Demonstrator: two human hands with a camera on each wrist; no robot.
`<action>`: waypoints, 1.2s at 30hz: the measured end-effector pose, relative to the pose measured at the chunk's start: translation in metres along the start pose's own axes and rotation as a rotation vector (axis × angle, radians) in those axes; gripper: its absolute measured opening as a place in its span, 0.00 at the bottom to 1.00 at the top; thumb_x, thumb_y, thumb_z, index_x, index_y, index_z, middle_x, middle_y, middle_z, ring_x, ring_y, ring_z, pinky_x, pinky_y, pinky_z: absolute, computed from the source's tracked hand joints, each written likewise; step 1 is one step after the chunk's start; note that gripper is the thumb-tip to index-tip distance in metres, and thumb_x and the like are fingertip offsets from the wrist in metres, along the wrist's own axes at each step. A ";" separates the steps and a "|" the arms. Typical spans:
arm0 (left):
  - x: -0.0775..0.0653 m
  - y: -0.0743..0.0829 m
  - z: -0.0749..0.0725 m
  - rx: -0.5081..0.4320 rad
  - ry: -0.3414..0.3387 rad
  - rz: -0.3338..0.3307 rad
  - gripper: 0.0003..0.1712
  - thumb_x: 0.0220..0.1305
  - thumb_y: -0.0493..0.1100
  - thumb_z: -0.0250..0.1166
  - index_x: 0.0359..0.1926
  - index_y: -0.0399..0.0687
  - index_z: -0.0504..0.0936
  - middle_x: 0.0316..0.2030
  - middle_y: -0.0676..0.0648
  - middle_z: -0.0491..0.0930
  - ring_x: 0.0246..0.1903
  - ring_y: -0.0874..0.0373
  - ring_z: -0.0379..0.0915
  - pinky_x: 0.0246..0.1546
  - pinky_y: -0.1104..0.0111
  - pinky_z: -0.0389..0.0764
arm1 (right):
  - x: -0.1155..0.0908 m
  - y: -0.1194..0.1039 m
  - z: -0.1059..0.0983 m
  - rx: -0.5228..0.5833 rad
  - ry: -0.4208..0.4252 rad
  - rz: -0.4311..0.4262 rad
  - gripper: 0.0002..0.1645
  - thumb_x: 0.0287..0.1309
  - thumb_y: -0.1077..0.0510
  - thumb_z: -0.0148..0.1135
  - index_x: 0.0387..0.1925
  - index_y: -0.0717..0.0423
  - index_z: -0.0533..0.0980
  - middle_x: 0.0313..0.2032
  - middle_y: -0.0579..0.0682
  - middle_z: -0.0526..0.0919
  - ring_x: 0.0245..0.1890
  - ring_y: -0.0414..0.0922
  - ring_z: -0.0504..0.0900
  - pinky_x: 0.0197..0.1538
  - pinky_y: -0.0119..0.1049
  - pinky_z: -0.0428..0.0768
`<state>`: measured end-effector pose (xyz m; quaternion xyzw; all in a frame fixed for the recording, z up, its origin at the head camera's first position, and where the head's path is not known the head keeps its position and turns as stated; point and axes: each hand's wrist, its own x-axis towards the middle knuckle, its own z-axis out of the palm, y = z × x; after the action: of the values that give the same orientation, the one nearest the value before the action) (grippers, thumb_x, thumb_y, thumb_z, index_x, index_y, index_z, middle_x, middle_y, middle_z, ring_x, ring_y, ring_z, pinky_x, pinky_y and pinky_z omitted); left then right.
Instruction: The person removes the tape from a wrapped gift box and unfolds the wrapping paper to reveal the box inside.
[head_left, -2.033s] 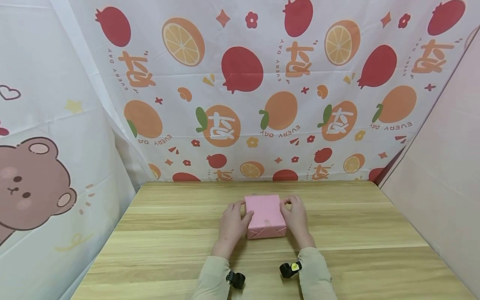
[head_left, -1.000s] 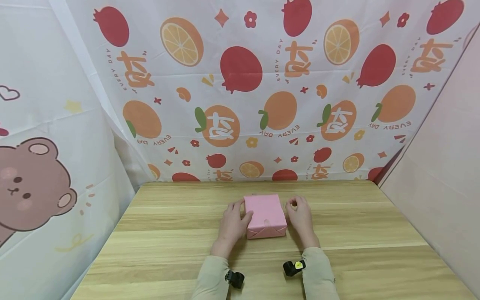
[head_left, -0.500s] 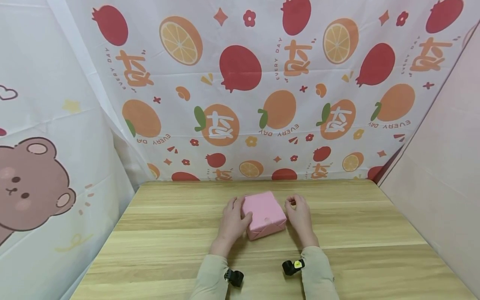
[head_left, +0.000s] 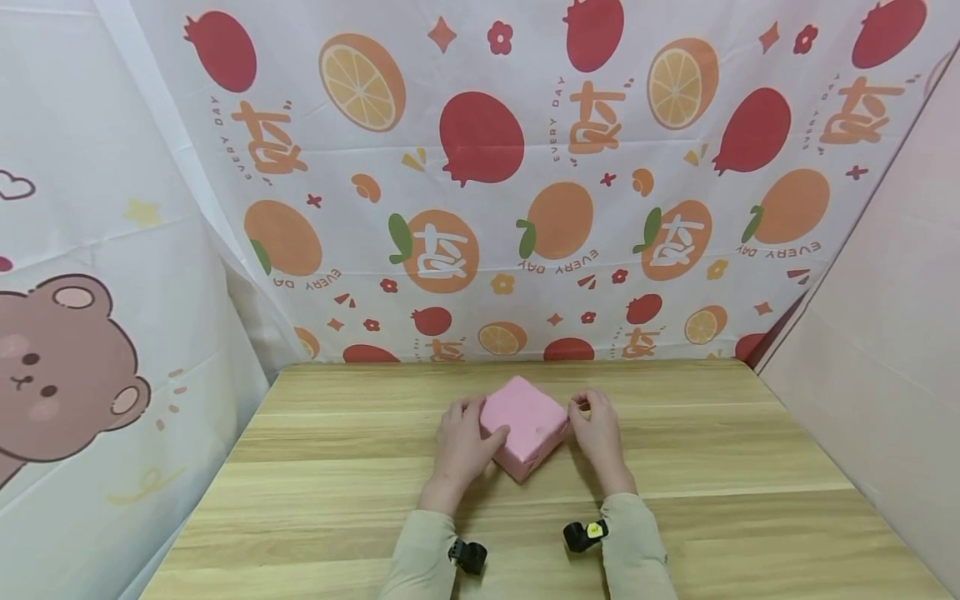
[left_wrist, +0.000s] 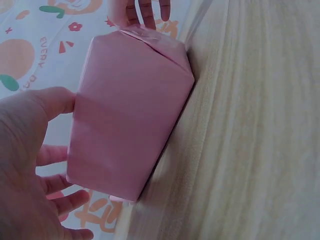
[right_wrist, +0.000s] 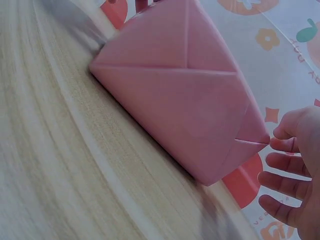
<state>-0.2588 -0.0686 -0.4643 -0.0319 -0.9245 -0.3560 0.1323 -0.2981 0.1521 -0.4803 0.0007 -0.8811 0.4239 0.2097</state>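
Note:
A box wrapped in pink paper (head_left: pixel 522 417) sits on the wooden table, turned so that one corner points toward the person. The left hand (head_left: pixel 459 446) holds its left side, thumb on the near top edge and fingers along the far left. In the left wrist view that thumb touches the edge of a smooth pink side of the box (left_wrist: pixel 125 110). At the box's right corner is the right hand (head_left: pixel 597 433), its fingers loosely bent; whether they touch is hard to tell. Folded paper flaps show on the box (right_wrist: pixel 170 100) in the right wrist view.
The light wooden table (head_left: pixel 337 500) runs back to a fruit-print curtain (head_left: pixel 487 208). A white curtain with a bear (head_left: pixel 67 367) hangs on the left, and a plain pale one (head_left: pixel 885 317) on the right. Each wrist wears a small black camera (head_left: pixel 468 556).
The box has turned counterclockwise, from square-on to a diamond. The right hand let go of its right side earlier and moved slightly right; the box's corner now points at it.

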 end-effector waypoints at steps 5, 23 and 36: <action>0.001 -0.001 0.001 0.028 0.035 -0.018 0.37 0.58 0.59 0.67 0.62 0.43 0.75 0.52 0.39 0.74 0.52 0.44 0.70 0.54 0.52 0.71 | 0.000 0.000 0.001 0.002 0.007 -0.007 0.06 0.60 0.59 0.60 0.36 0.59 0.79 0.41 0.56 0.81 0.44 0.52 0.80 0.49 0.48 0.79; 0.002 -0.002 -0.003 0.077 0.102 0.000 0.20 0.58 0.56 0.67 0.39 0.43 0.81 0.35 0.45 0.76 0.40 0.48 0.71 0.41 0.55 0.72 | -0.004 -0.007 0.006 0.024 -0.115 -0.053 0.12 0.66 0.51 0.59 0.39 0.56 0.80 0.43 0.54 0.80 0.46 0.50 0.78 0.50 0.45 0.78; 0.001 -0.001 -0.003 0.081 0.114 0.008 0.18 0.58 0.55 0.68 0.28 0.45 0.76 0.31 0.47 0.73 0.39 0.47 0.72 0.40 0.54 0.71 | -0.006 -0.009 0.008 -0.030 -0.228 -0.020 0.31 0.57 0.37 0.65 0.55 0.51 0.78 0.53 0.52 0.79 0.54 0.51 0.77 0.57 0.51 0.77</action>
<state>-0.2593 -0.0714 -0.4624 -0.0098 -0.9291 -0.3189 0.1872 -0.2941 0.1392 -0.4806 0.0544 -0.9053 0.4060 0.1125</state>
